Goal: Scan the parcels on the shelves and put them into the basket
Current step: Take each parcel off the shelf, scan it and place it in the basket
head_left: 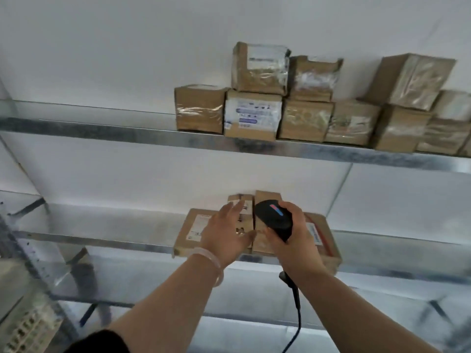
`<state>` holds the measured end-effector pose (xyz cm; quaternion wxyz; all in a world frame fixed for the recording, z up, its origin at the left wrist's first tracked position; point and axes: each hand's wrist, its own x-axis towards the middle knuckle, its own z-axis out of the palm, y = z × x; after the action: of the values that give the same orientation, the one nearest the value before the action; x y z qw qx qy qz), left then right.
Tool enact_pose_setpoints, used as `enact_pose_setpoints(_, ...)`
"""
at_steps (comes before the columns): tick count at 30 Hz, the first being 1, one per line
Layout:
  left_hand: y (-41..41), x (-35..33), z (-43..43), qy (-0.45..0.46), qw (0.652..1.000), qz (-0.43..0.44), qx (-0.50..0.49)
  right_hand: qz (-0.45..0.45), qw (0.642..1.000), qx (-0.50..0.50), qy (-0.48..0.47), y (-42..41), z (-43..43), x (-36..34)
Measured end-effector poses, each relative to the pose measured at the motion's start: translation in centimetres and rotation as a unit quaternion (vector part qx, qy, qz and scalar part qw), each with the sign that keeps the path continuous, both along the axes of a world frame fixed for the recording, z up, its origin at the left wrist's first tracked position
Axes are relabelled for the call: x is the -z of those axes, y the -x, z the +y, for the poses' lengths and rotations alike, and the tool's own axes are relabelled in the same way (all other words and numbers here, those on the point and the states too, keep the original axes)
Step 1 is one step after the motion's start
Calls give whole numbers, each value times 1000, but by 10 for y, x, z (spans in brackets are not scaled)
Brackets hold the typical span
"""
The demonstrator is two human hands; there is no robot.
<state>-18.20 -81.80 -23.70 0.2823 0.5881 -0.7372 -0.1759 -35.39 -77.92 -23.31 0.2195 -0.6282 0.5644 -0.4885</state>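
The upper shelf (pixel 102 131) holds stacked parcels (pixel 305 118) crowded toward its right. On the lower shelf (pixel 102 240), a small parcel (pixel 246 200) sits atop a flat box (pixel 193 230) that reaches the front edge. The left hand (pixel 226 233), fingers spread, seems to touch the small parcel. The right hand (pixel 293 240) grips a black scanner (pixel 275 220) just beside.

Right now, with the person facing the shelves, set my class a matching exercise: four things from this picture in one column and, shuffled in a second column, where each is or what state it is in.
Column one:
1 left hand
2 scanner
3 bracelet
4 white-labelled parcel

Column two:
A on the upper shelf
B gripped by the right hand
C round the left wrist
D open, reaching at the lower-shelf parcels

Pairs: 1-D; 2-B; 3-C; 4-A
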Motion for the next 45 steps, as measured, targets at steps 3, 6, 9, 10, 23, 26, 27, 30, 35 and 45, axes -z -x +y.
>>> enact_pose_setpoints(3, 41, -10, 3, 11, 1000, 14, 26, -3, 999, 46, 8, 36, 14, -8)
enact_pose_setpoints(6, 72, -21, 3, 21, 998, 20, 54, -13, 997, 78, 6, 62, 22, -16)
enact_pose_setpoints(9, 98, -33, 0, 21, 995, 20, 96, -28, 994, 105, 14, 80, 29, -24)
enact_pose_setpoints(10, 105, -37, -1, 18, 994, 17, 106, -31, 993, 117, 16, 84, 31, -27)
enact_pose_setpoints(23, 197, -121, 1, 79, 971, -11, 227, -16, 964, 254, 81, 157, 60, -91)
enact_pose_setpoints(26, 223, -140, 11, 94, 966, -5, 239, 5, 959, 265, 101, 182, 69, -111)
enact_pose_setpoints(27, 234, -146, 14, 101, 965, -4, 244, 12, 957, 267, 110, 192, 72, -117)
enact_pose_setpoints(30, 267, -164, 21, 109, 963, 5, 248, 19, 955, 269, 127, 227, 80, -136)
enact_pose_setpoints(35, 336, -179, 27, 111, 963, 47, 242, 53, 956, 253, 139, 300, 94, -155)
enact_pose_setpoints(45, 489, -194, 40, 87, 964, 97, 230, 66, 956, 241, 155, 444, 107, -185)
